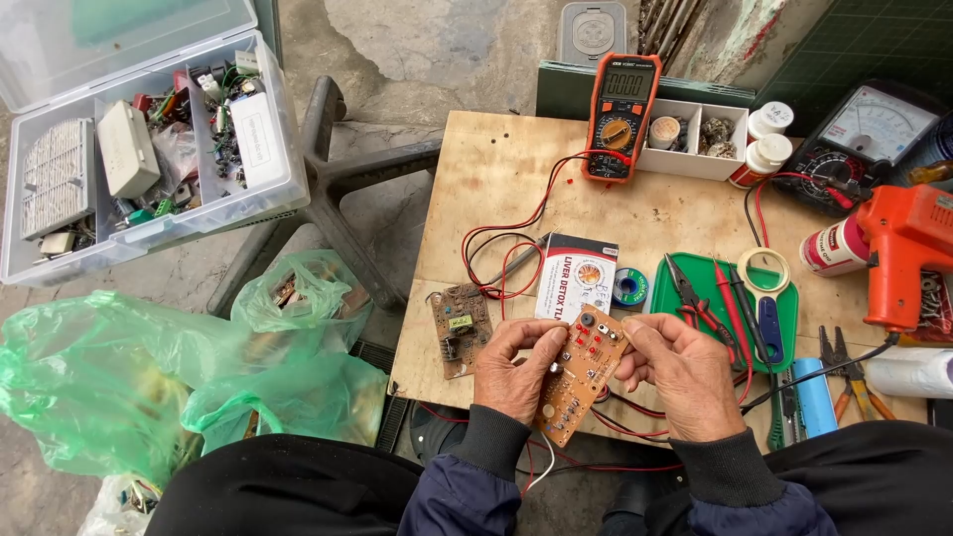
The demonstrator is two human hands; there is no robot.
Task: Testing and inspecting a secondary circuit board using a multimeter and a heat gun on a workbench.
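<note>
Now circuit board (584, 382) pinched between left hand (516, 372), right hand (683, 375), seemingly tilted.

- Flat red-and-white printed cardboard box (576, 278), lying mid-table
- Orange multimeter's grey rectangular screen (626, 81), at the table's back edge
- Analogue meter's pale dial face (878, 124), far right
- Red-labelled white cylindrical tube (832, 248), beside orange gun
</note>
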